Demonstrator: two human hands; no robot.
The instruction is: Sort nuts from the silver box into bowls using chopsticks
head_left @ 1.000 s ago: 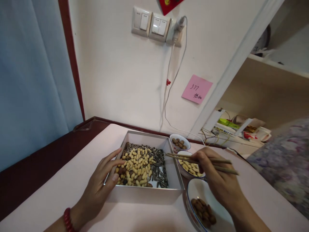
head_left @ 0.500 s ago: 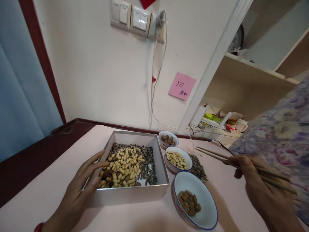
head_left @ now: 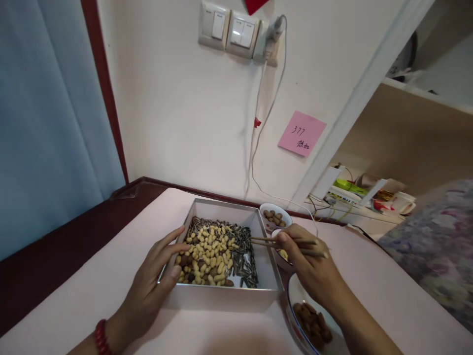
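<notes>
Reading "377": pink sticky note (head_left: 302,134)

We see a white box (head_left: 221,296) of tan peanuts (head_left: 210,251) and striped seeds (head_left: 244,264), blue-rimmed bowl (head_left: 291,315), pink table (head_left: 92,291).

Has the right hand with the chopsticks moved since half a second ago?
Yes. The right hand has swung left, bringing the chopsticks over the box rim.

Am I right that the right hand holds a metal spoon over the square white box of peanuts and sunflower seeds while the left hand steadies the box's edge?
Not quite: the head view shows the right hand holding wooden chopsticks, not a spoon. They do reach over the square white box while the left hand steadies its edge.
</notes>
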